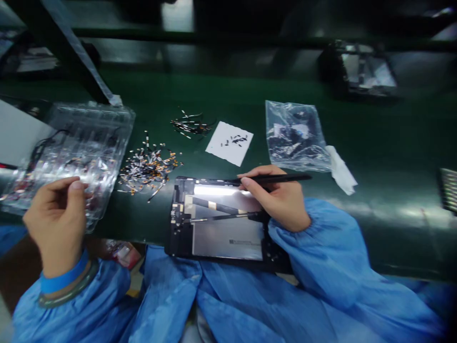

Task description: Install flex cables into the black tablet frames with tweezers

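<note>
An opened tablet [228, 238], with its metal plate, flex cables and small boards showing, lies at the table's front edge. Over its upper right part, my right hand [276, 197] is closed around slim black tweezers [285, 178], whose tip points left along the tablet's top edge. My left hand [59, 214] is raised over the clear plastic tray [123, 128] at the left, thumb and forefinger pinched together. Whatever those fingers hold is too small to make out. Between tray and tablet spreads a pile of small flex cables [148, 166].
Behind the tablet are a bunch of thin black cables [191, 126] and a white paper square [228, 155] with several tiny black pieces. To their right lie a clear plastic bag [296, 138] and a crumpled white tissue [341, 171]. A dark bin [360, 71] stands farther back.
</note>
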Demonstrator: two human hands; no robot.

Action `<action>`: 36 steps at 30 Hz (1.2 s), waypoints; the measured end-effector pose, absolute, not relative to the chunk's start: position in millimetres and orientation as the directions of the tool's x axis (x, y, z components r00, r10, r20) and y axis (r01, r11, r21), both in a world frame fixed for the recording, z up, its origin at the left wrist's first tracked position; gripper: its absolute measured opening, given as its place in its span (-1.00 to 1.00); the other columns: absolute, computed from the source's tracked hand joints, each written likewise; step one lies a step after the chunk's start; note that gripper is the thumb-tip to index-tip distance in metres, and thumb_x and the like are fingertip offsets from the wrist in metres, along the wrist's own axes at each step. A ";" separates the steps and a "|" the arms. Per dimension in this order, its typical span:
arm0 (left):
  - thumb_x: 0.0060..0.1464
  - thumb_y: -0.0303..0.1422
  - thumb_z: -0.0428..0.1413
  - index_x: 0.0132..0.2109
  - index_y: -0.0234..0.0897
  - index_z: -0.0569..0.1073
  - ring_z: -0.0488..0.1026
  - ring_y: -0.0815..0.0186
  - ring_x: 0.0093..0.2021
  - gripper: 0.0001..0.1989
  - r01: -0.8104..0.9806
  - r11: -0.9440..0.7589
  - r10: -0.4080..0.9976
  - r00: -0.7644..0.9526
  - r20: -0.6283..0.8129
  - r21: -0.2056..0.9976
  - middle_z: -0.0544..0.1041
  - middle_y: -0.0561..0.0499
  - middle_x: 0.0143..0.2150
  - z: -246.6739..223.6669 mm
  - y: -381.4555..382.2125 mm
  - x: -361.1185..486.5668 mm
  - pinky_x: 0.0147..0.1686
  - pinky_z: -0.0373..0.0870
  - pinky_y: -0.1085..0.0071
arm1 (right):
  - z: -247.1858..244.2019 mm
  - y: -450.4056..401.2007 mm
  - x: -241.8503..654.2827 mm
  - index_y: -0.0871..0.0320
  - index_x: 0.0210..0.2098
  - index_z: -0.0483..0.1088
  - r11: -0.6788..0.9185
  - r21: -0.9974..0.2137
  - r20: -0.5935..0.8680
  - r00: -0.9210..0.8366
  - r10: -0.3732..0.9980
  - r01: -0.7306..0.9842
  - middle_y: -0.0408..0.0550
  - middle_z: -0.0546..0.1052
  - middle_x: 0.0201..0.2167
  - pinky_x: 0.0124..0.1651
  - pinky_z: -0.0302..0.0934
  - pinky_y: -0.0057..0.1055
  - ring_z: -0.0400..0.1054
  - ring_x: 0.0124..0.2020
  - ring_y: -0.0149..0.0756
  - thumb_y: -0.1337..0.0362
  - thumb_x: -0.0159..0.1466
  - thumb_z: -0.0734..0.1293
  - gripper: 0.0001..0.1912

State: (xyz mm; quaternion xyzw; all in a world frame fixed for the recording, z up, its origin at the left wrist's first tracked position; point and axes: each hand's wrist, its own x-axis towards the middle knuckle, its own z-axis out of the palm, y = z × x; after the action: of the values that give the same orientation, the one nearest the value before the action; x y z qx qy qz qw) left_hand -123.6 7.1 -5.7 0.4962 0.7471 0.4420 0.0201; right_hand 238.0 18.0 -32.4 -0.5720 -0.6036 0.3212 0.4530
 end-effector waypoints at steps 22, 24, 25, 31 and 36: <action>0.16 -0.38 -0.05 -0.35 -0.24 0.26 0.34 0.33 -0.33 -0.89 0.299 -0.020 0.890 -0.429 0.153 0.954 0.29 0.05 -0.41 22.0 56.3 -109.0 -0.11 0.40 0.23 | -30.1 16.3 239.3 0.09 -0.43 0.48 0.260 -0.966 0.259 0.054 0.964 -0.004 -0.06 0.61 -0.31 -0.21 0.46 -0.29 0.53 -0.33 -0.27 0.13 0.27 0.33 -0.77; 0.08 -0.40 0.04 -0.40 -0.26 0.27 0.24 0.43 -0.50 -0.89 0.048 0.095 0.955 -0.288 -0.078 0.994 0.19 0.11 -0.51 25.9 46.3 -85.4 -0.39 0.40 0.41 | -26.5 16.3 239.6 0.08 -0.39 0.48 0.238 -0.971 0.237 0.018 0.971 -0.003 -0.06 0.61 -0.28 -0.27 0.46 -0.31 0.52 -0.36 -0.29 0.16 0.27 0.33 -0.82; 0.06 -0.41 0.09 -0.41 -0.27 0.28 0.17 0.48 -0.56 -0.87 -0.121 0.184 0.962 -0.181 -0.204 0.975 0.15 0.15 -0.54 26.2 41.6 -73.6 -0.50 0.33 0.49 | -23.6 15.8 239.2 0.07 -0.37 0.48 0.248 -0.968 0.249 0.008 0.969 0.043 -0.07 0.61 -0.27 -0.30 0.44 -0.33 0.51 -0.38 -0.31 0.18 0.28 0.32 -0.85; 0.15 -0.28 0.12 -0.22 -0.28 0.41 0.13 0.51 -0.70 -0.86 -0.257 0.476 0.855 0.361 -0.374 0.841 0.23 0.20 -0.61 17.9 23.7 -18.6 -0.67 0.29 0.52 | 1.8 10.3 222.8 0.06 -0.20 0.49 0.517 -0.735 0.423 -0.300 0.855 0.438 -0.06 0.61 -0.30 -0.25 0.42 -0.41 0.51 -0.29 -0.31 0.32 0.30 0.29 -0.86; 0.23 -0.23 0.02 -0.26 -0.27 0.41 0.41 0.38 -0.51 -0.80 0.057 0.276 0.848 0.456 -0.271 0.960 0.46 0.08 -0.52 16.3 16.7 9.1 -0.41 0.40 0.44 | 4.6 14.5 200.3 0.12 -0.13 0.48 0.697 -0.527 0.600 -0.367 0.711 0.487 -0.04 0.62 -0.25 -0.24 0.39 -0.50 0.52 -0.23 -0.36 0.29 0.35 0.27 -0.83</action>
State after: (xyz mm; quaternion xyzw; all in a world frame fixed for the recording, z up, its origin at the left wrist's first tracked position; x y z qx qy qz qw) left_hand 9.1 16.7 16.3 0.5250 0.4309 0.2941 0.6724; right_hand 200.3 14.5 4.6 -0.3668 -0.8162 0.1311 0.4268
